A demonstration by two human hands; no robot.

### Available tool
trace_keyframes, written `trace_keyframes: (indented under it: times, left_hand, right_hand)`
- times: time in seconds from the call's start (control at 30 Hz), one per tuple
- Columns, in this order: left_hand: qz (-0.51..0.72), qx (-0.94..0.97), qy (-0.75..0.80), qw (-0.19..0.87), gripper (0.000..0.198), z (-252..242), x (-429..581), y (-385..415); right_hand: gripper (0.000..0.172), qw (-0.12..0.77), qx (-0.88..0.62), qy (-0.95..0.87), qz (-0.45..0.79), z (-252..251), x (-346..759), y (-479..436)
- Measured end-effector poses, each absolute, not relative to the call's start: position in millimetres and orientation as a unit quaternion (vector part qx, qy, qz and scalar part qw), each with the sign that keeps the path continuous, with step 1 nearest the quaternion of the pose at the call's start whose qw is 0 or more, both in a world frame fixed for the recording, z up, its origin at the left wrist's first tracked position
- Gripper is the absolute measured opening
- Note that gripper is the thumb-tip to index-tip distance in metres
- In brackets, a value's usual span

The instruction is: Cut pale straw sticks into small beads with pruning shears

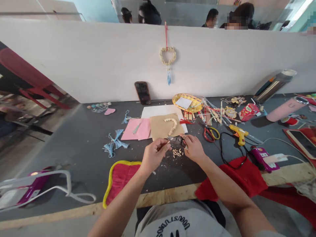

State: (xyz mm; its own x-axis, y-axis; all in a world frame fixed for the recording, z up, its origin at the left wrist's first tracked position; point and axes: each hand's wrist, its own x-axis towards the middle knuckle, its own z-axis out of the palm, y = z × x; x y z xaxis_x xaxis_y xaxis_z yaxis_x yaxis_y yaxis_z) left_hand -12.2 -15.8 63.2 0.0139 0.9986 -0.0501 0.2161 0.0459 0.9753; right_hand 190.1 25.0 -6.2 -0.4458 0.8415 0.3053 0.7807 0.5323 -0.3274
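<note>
Over the middle of the dark table, my left hand [156, 154] pinches a thin pale stick [170, 141]. My right hand [194, 148] is closed on the handles of dark cutters [176, 140], whose blades point toward the stick. Just below the cutters lies a pile of short pale stick pieces [177, 153]. Beyond my hands, a curved row of pale pieces [174, 124] rests on a brown paper sheet [158, 126]. Pink paper [130, 130] lies to its left. A heart-shaped ornament [168, 56] with a blue tassel hangs on the white partition.
Blue tassels [116, 143] and a red cloth with yellow trim [123, 177] lie at left. A yellow glue gun [238, 133], red-and-yellow scissors [211, 133], a woven basket [176, 98] and a pink bottle [287, 108] stand or lie at right. A phone [143, 92] leans on the partition.
</note>
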Motion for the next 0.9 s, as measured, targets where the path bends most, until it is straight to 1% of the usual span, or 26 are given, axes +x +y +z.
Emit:
trace_keyframes:
  times: [0.07, 0.13, 0.2, 0.37, 0.43, 0.53, 0.6, 0.67, 0.83, 0.9]
  left_hand:
    - [0.423, 0.566, 0.578, 0.409, 0.021, 61, -12, -17]
    - [0.414, 0.581, 0.579, 0.396, 0.022, 61, -12, -18]
    - [0.406, 0.575, 0.561, 0.436, 0.025, 62, -14, -19]
    - [0.399, 0.484, 0.492, 0.603, 0.035, 64, -17, -16]
    - [0.395, 0.456, 0.479, 0.638, 0.038, 65, -17, -15]
    - [0.395, 0.438, 0.473, 0.654, 0.04, 68, -17, -14]
    - [0.405, 0.438, 0.475, 0.647, 0.038, 68, -16, -15]
    - [0.422, 0.455, 0.485, 0.616, 0.035, 68, -14, -15]
    - [0.455, 0.526, 0.551, 0.461, 0.023, 59, -9, -16]
    - [0.45, 0.54, 0.562, 0.436, 0.021, 56, -9, -16]
  right_hand:
    - [0.056, 0.227, -0.471, -0.85, 0.064, -8, 191, 26]
    - [0.059, 0.234, -0.457, -0.855, 0.067, -10, 193, 27]
    - [0.061, 0.246, -0.44, -0.861, 0.072, -12, 194, 29]
    - [0.061, 0.258, -0.417, -0.867, 0.086, -11, 196, 29]
    - [0.062, 0.244, -0.42, -0.869, 0.094, -9, 196, 29]
    - [0.061, 0.218, -0.429, -0.869, 0.113, -4, 195, 27]
    - [0.061, 0.206, -0.435, -0.868, 0.122, -2, 195, 26]
    - [0.06, 0.201, -0.445, -0.865, 0.12, -2, 195, 26]
    - [0.057, 0.196, -0.468, -0.858, 0.083, -5, 195, 28]
    - [0.06, 0.197, -0.459, -0.862, 0.084, -6, 196, 29]
